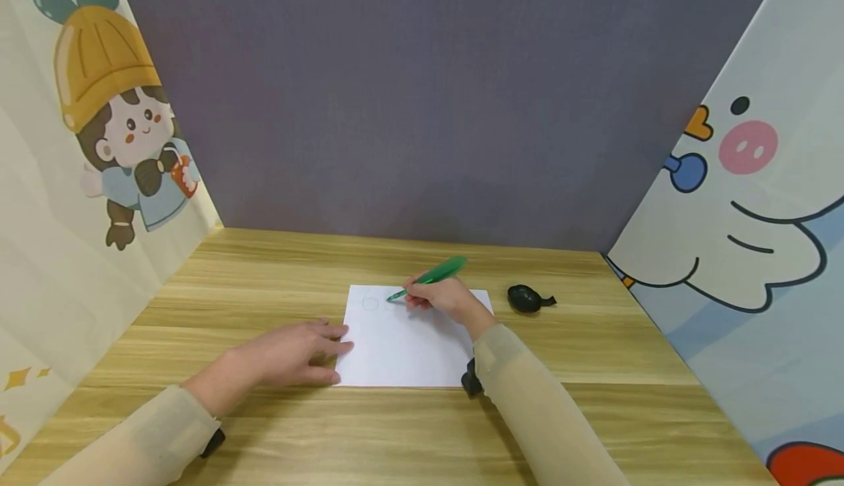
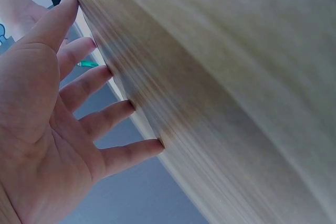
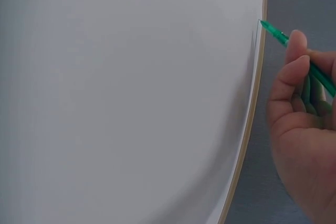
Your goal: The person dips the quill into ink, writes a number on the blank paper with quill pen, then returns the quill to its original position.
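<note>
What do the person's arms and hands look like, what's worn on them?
Both arms wear long, plain sleeves in a pale beige: the left sleeve and right sleeve reach to the wrists. A small black device sits at the right wrist, and another black device shows under the left wrist. The left hand and right hand are bare, with no rings or gloves visible.

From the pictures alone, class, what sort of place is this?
Probably a small desk booth for writing or drawing: a wooden desk, cartoon-printed side panels closing it in, and a sheet of white paper under a green pen.
</note>
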A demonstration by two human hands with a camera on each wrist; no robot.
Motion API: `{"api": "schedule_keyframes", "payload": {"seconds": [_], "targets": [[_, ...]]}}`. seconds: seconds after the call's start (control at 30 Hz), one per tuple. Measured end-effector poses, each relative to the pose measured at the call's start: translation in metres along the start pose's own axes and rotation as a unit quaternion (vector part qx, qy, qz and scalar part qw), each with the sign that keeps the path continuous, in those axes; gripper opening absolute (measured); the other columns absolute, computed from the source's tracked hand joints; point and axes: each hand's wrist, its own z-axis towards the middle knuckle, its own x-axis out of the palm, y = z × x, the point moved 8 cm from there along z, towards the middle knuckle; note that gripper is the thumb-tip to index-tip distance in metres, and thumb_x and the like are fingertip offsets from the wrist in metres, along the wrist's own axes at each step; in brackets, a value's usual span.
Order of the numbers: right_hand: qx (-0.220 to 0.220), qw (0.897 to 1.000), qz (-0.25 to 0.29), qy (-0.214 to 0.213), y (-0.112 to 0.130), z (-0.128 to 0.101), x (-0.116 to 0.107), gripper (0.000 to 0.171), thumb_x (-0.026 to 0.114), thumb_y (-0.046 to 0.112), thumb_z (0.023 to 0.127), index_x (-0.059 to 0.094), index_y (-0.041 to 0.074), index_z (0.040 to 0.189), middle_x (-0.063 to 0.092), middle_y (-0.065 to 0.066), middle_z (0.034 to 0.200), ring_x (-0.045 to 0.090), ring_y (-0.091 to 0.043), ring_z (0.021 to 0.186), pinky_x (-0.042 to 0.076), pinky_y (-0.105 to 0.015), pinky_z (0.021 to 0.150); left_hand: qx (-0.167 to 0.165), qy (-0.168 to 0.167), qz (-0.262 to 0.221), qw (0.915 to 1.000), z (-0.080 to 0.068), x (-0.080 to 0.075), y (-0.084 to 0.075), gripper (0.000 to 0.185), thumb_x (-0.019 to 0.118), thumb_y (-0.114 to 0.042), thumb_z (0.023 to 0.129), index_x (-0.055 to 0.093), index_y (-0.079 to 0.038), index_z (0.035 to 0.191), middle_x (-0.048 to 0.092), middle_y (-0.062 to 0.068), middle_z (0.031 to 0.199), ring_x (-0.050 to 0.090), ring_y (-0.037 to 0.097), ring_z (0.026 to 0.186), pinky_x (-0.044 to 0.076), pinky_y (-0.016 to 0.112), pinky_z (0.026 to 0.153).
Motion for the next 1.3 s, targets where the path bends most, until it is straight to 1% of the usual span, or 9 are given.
{"api": "schedule_keyframes", "payload": {"seconds": [0.33,0.47,0.6,0.73,0.9,1.03,1.17,1.23,1.3], "targets": [[-0.011,1.0,-0.005,0.014,0.0,0.001,0.001,0.03,0.071,0.019,0.108,0.076,-0.003,0.128,0.084,-0.007,0.101,0.074,-0.01,0.083,0.056,-0.023,0.075,-0.003,0.004,-0.004,1.0,0.0,0.0,0.0,0.061,0.072,-0.05,0.105,0.067,-0.01,0.152,0.058,0.02,0.162,0.054,0.051,0.149,0.047,0.066,0.122],[-0.009,1.0,-0.003,0.015,-0.001,0.001,0.001,0.028,0.071,0.02,0.109,0.077,0.0,0.127,0.084,-0.008,0.101,0.074,-0.01,0.083,0.057,-0.023,0.076,-0.003,0.004,-0.002,1.0,0.001,0.0,-0.001,0.061,0.072,-0.05,0.105,0.067,-0.011,0.152,0.058,0.019,0.162,0.054,0.051,0.149,0.047,0.066,0.121],[-0.002,1.0,0.006,0.005,0.0,-0.002,-0.005,0.028,0.07,0.021,0.109,0.077,0.002,0.128,0.084,-0.014,0.109,0.076,-0.01,0.087,0.059,-0.025,0.08,-0.001,0.003,-0.002,1.0,0.001,0.0,-0.001,0.061,0.072,-0.049,0.105,0.067,-0.011,0.152,0.058,0.019,0.162,0.054,0.051,0.149,0.047,0.066,0.121],[-0.012,1.0,0.01,0.002,0.002,-0.004,-0.013,0.031,0.068,0.021,0.111,0.075,0.0,0.133,0.082,-0.02,0.117,0.077,-0.01,0.091,0.06,-0.027,0.084,-0.001,0.004,-0.006,1.0,0.0,-0.001,-0.001,0.061,0.072,-0.048,0.105,0.066,-0.01,0.152,0.058,0.02,0.163,0.054,0.051,0.149,0.047,0.067,0.121],[-0.028,1.0,0.006,-0.003,-0.001,-0.011,-0.026,0.033,0.066,0.021,0.112,0.073,-0.001,0.136,0.08,-0.023,0.119,0.077,-0.01,0.091,0.062,-0.031,0.086,-0.004,0.007,-0.012,0.9999,-0.001,-0.001,-0.001,0.061,0.072,-0.049,0.106,0.066,-0.01,0.153,0.057,0.02,0.164,0.052,0.052,0.15,0.046,0.068,0.122],[-0.027,1.0,0.007,-0.013,-0.003,-0.021,-0.04,0.037,0.066,0.022,0.112,0.071,-0.002,0.139,0.078,-0.026,0.124,0.078,-0.01,0.093,0.062,-0.033,0.089,-0.003,0.006,-0.011,0.9999,-0.001,-0.001,-0.002,0.061,0.072,-0.049,0.106,0.066,-0.011,0.153,0.056,0.02,0.164,0.052,0.053,0.15,0.045,0.068,0.122],[-0.028,0.999,0.0,-0.017,-0.005,-0.035,-0.055,0.033,0.066,0.025,0.112,0.074,0.004,0.136,0.076,-0.028,0.128,0.077,-0.014,0.096,0.06,-0.035,0.09,-0.002,0.005,-0.01,0.9999,-0.002,-0.001,-0.002,0.061,0.072,-0.049,0.106,0.066,-0.01,0.153,0.057,0.02,0.164,0.052,0.053,0.15,0.045,0.068,0.122],[-0.032,0.999,-0.008,-0.017,-0.007,-0.04,-0.062,0.031,0.066,0.027,0.112,0.075,0.007,0.134,0.075,-0.029,0.129,0.076,-0.016,0.097,0.057,-0.034,0.086,-0.003,0.004,-0.011,0.9999,-0.002,-0.001,-0.002,0.061,0.072,-0.049,0.106,0.066,-0.011,0.153,0.056,0.019,0.164,0.051,0.053,0.151,0.045,0.068,0.122],[-0.034,0.999,-0.012,-0.021,-0.009,-0.044,-0.069,0.031,0.066,0.028,0.112,0.074,0.008,0.134,0.075,-0.028,0.129,0.075,-0.017,0.096,0.056,-0.031,0.083,-0.004,0.004,-0.012,0.9999,-0.002,0.0,-0.002,0.062,0.072,-0.049,0.106,0.065,-0.011,0.154,0.056,0.019,0.164,0.051,0.053,0.151,0.045,0.068,0.122]]}}
